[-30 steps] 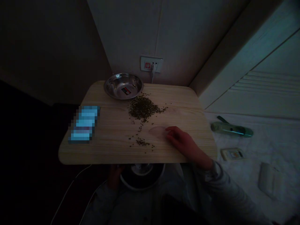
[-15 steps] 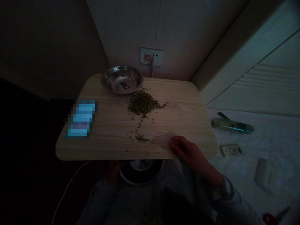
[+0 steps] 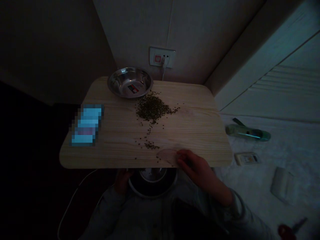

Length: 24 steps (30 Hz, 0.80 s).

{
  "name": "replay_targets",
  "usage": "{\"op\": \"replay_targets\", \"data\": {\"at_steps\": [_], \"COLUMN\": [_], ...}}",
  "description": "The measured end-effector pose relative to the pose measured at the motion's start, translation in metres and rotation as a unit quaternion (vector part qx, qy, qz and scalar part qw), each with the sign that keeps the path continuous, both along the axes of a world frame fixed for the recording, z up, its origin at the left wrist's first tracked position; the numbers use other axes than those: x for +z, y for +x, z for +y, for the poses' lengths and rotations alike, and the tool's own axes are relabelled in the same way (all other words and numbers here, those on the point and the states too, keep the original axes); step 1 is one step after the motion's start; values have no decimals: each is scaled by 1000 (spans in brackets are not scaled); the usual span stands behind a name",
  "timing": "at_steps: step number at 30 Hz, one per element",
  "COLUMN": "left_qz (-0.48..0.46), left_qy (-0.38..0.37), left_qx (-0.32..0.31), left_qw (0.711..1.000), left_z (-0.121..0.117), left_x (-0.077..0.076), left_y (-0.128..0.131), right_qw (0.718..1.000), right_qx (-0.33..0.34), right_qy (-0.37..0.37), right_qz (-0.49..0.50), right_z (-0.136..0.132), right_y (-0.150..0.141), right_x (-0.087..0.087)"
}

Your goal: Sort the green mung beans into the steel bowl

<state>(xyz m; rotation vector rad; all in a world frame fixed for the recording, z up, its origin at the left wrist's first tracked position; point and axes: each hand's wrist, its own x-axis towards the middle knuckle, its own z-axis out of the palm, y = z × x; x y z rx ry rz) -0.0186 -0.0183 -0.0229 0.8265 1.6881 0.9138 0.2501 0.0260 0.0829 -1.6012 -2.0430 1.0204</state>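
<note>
White wall socket point(image 3: 162, 56) (red switch point(image 3: 157, 58))

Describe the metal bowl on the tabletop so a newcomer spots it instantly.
Find the pale wooden tabletop. At its far edge, left of the wall socket, sits the round metal bowl. Unlike the grains beside it, it's shiny, with a dark label inside.

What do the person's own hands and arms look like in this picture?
The right hand and left hand are bare, with no gloves. The right sleeve is long, greyish and loosely creased, ending near the wrist. The left sleeve looks similarly grey but is dimmer. The light is too low to make out finer detail.
</note>
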Motion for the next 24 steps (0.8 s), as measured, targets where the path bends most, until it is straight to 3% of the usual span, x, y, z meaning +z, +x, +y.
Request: {"op": "replay_targets", "data": {"at_steps": [9,18,24], "left_qz": [-33,5,29], "left_qy": [-21,-9,0], "left_qx": [-11,-3,34], "left_qw": [999,1000,999], "left_z": [2,-1,-5], "left_x": [6,7,11], "left_y": [3,1,-1], "right_qw": [1000,996,998], "right_qx": [26,87,53], "right_qy": [11,9,-2], "right_qz": [6,-10,21], "right_z": [-9,-11,-2], "right_y": [-14,-28,-36], "right_x": [2,5,4]}}
